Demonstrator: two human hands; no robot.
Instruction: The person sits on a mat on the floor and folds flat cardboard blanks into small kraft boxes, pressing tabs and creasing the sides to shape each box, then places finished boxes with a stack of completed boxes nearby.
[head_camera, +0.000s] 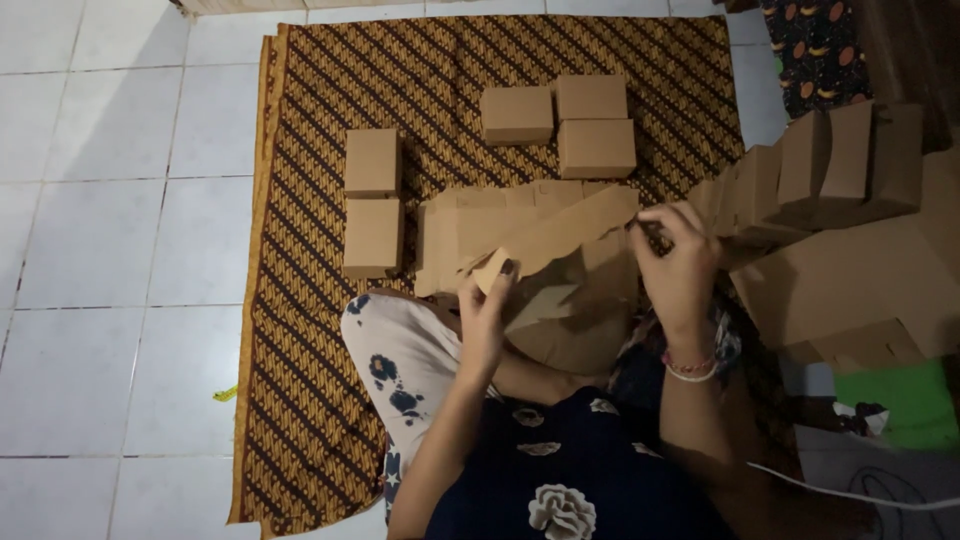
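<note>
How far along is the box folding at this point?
Done: five folded brown boxes sit on the patterned mat, two on the left and three farther back. In hand: the left hand and right hand hold a flat cardboard blank. Left: a stack of flat blanks on the right.

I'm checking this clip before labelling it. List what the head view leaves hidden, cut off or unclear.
- Flat cardboard piece: its lower part is hidden behind the left hand and right hand.
- Right hand's fingertips: whatever they pinch is too small and dim to tell.
- Row of folded boxes: its far end fades into shadow.
- White cable: cut off by the right edge.
</note>
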